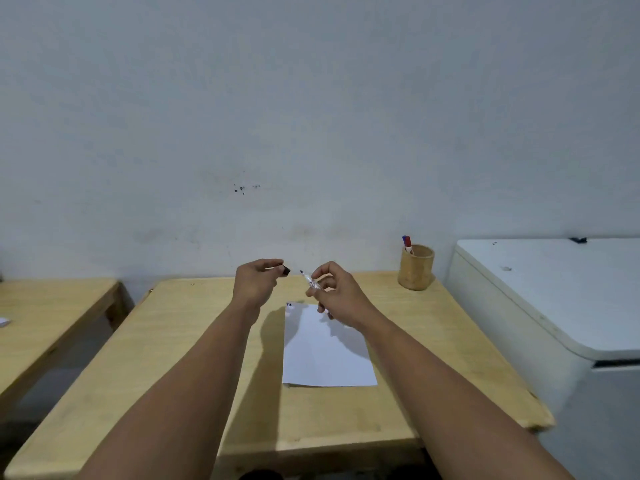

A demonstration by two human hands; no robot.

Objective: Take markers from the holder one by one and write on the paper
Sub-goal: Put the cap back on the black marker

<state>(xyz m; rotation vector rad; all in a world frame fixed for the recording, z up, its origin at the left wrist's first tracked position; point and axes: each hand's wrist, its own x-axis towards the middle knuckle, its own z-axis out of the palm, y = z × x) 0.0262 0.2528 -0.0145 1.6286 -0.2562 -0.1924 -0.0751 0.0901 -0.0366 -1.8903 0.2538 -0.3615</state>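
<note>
Two wooden surfaces are in view: the worktop (194, 341) that carries the task items, and a second table (52, 306) at my left, separated from it by a gap; a white cabinet (554, 306) stands just beside the worktop's right edge; a pale wall (311, 116) with a few dark specks closes the far side. Nothing lies between my hands and the paper (325, 355); my right forearm crosses above its right edge and casts a shadow on its upper part. The paper is a white sheet, lying flat near the worktop's centre, with small dark marks at its far left corner. The holder (416, 267) is a round wooden cup, upright at the far right corner, well apart from the paper; a red-and-blue marker end (407, 242) projects from it. My right hand (337, 294) holds the marker (311, 280), fingers closed around its white barrel, dark tip uncovered and pointing up and left. My left hand (256, 282) pinches the black cap (286, 270) between thumb and fingertips, near the tip but not touching it; both hands are raised above the worktop.
</note>
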